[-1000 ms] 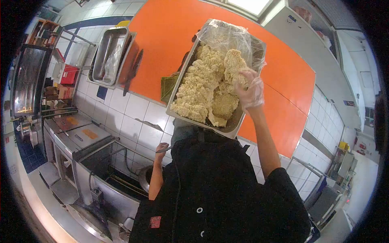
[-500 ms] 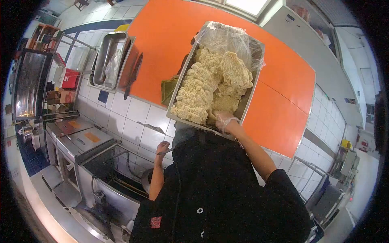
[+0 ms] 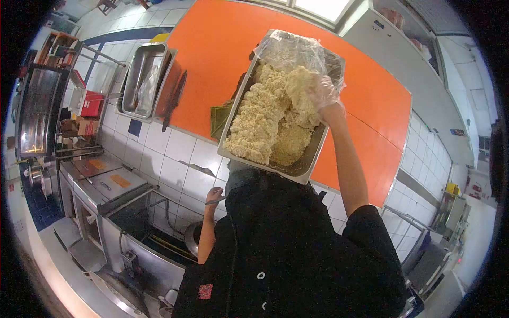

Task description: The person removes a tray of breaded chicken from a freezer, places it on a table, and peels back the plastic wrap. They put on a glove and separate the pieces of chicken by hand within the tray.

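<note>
A deep metal tray [image 3: 236,155] stands on the orange tabletop, filled with pieces of breaded meat [image 3: 252,124] in pale crumbs. My right hand [image 3: 322,94], in a clear plastic glove, grips the edge of a large breaded cutlet [image 3: 300,87] on top of the pile, near the tray's far right side. My fingers are partly hidden by the glove's glare. Low at my left side, away from the tray, my left hand [image 3: 214,196] is closed around a thin grey utensil [image 3: 216,201], whose kind I cannot make out.
Crumpled clear plastic film [image 3: 294,50] covers the tray's far end. A dark knife [image 3: 176,98] lies along the orange table's [image 3: 212,42] left edge, near a second metal pan [image 3: 143,79]. Steel fryer-like equipment [image 3: 119,185] stands at left; a white cabinet [image 3: 419,74] is at right.
My right hand has moved from the tray's near end up to its far right side and now holds the top cutlet. My left hand has hardly moved.
</note>
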### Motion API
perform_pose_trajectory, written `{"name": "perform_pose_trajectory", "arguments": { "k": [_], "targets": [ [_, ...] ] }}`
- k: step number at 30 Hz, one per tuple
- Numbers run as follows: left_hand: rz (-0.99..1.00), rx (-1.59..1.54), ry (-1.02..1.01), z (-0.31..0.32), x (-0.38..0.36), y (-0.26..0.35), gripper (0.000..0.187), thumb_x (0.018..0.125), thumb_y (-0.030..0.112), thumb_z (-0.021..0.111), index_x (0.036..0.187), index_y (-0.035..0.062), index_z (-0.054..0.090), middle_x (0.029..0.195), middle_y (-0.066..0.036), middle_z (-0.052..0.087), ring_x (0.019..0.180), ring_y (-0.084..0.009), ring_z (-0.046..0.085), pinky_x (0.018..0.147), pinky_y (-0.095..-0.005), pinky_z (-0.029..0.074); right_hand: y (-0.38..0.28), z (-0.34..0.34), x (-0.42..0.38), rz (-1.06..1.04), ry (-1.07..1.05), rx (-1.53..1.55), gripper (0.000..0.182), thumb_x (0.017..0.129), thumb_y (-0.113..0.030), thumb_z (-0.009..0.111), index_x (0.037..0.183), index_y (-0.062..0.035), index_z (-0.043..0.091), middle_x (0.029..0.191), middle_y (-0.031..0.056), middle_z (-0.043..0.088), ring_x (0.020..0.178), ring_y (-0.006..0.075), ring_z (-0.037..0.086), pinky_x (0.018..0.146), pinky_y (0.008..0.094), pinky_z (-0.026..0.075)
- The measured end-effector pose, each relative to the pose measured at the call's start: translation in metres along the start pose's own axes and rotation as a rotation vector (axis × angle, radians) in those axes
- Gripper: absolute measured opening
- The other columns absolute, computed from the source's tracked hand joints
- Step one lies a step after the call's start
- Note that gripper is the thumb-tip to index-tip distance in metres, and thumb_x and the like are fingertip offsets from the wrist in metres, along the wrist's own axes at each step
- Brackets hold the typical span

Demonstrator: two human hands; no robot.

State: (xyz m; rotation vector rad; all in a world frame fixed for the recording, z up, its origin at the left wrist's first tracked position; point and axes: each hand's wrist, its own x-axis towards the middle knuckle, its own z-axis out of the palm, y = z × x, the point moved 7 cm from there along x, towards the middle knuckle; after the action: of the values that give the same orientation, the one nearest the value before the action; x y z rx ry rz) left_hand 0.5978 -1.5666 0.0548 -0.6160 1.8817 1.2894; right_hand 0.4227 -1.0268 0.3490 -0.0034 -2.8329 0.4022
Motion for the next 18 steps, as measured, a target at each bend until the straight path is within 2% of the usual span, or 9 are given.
{"name": "perform_pose_trajectory", "arguments": {
  "k": [4,7,10,13,16,18],
  "targets": [
    [0.041,-0.048,-0.001,-0.005,0.0,-0.01,0.034,0.085,0.022,0.062,0.108,-0.0034,0.059,0.092,-0.014,0.065,0.081,-0.0179,0.062,0.068,-0.0288,0.049,0.042,0.027,0.009,0.621,-0.156,0.531,0.052,0.09,-0.025,0.057,0.133,-0.0015,0.039,0.133,0.0151,0.046,0.118,0.027,0.046,0.097,0.0344,0.038],
    [0.155,-0.166,-0.013,-0.013,0.042,-0.083,0.034,0.085,0.023,0.062,0.109,-0.0012,0.058,0.092,-0.013,0.064,0.08,-0.0171,0.062,0.066,-0.029,0.05,0.058,0.043,0.002,0.586,-0.184,0.516,0.054,0.091,-0.023,0.056,0.136,-0.003,0.035,0.136,0.0146,0.043,0.121,0.024,0.043,0.1,0.0329,0.036],
    [0.009,0.036,-0.021,-0.008,-0.007,-0.039,0.034,0.085,0.024,0.063,0.109,0.0,0.059,0.092,-0.013,0.064,0.081,-0.018,0.062,0.067,-0.0303,0.05,0.044,0.022,0.005,0.429,-0.088,0.392,0.055,0.089,-0.028,0.055,0.135,-0.0034,0.037,0.133,0.0212,0.044,0.125,0.0335,0.042,0.1,0.0376,0.037],
    [0.083,0.083,-0.039,-0.006,-0.001,-0.041,0.033,0.085,0.024,0.063,0.106,-0.0006,0.06,0.091,-0.013,0.065,0.081,-0.0189,0.062,0.066,-0.0306,0.051,0.02,-0.004,0.01,0.495,-0.157,0.369,0.058,0.088,-0.029,0.057,0.134,-0.0009,0.037,0.133,0.0226,0.043,0.125,0.034,0.041,0.102,0.0383,0.035],
    [0.036,0.074,-0.001,-0.009,0.008,-0.045,0.032,0.085,0.023,0.063,0.105,-0.0008,0.06,0.09,-0.013,0.065,0.081,-0.02,0.063,0.067,-0.0315,0.051,0.021,0.0,0.007,0.387,-0.054,0.373,0.06,0.086,-0.029,0.06,0.133,0.0005,0.037,0.131,0.0234,0.044,0.124,0.0348,0.041,0.102,0.0391,0.035],
    [0.068,0.015,-0.017,-0.009,0.017,-0.043,0.032,0.084,0.024,0.063,0.104,-0.001,0.06,0.09,-0.013,0.065,0.081,-0.0195,0.062,0.067,-0.0315,0.051,0.023,0.004,0.009,0.356,-0.054,0.387,0.057,0.087,-0.02,0.06,0.133,0.0004,0.036,0.132,0.0201,0.043,0.118,0.0275,0.045,0.098,0.0353,0.038]
  ]
}}
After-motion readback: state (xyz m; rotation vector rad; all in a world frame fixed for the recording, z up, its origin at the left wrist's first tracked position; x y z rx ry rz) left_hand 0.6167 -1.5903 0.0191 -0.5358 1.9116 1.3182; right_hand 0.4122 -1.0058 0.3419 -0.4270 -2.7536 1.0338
